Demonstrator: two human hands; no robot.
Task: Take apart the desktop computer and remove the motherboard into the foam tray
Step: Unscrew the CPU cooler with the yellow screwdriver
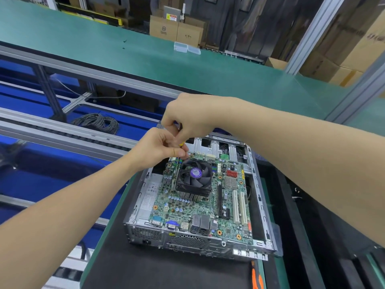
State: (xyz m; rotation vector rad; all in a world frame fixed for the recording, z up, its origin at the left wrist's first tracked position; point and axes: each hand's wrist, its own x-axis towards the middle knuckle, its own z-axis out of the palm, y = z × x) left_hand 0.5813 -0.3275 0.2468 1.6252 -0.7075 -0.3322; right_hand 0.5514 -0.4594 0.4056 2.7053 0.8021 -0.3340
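Both grips meet over the far-left corner of the open case (260,197).
Right grip (187,119) clenches a mostly hidden yellow tool (181,143). I cannot tell what the left grip (164,146) pinches. The motherboard (208,203) lies flat inside the case on the counter (108,222), its long axis running near-to-far and its ports facing the camera.

Occlusions | my right hand (187,117) is covering all but a sliver of the yellow tool (181,143) | my left hand (158,147) is hiding whatever I am pinching, and is masking the far corner of the motherboard (183,207) | orange-handled tool (257,277) is running off the bottom edge | fan label (196,172) is printing too small to read
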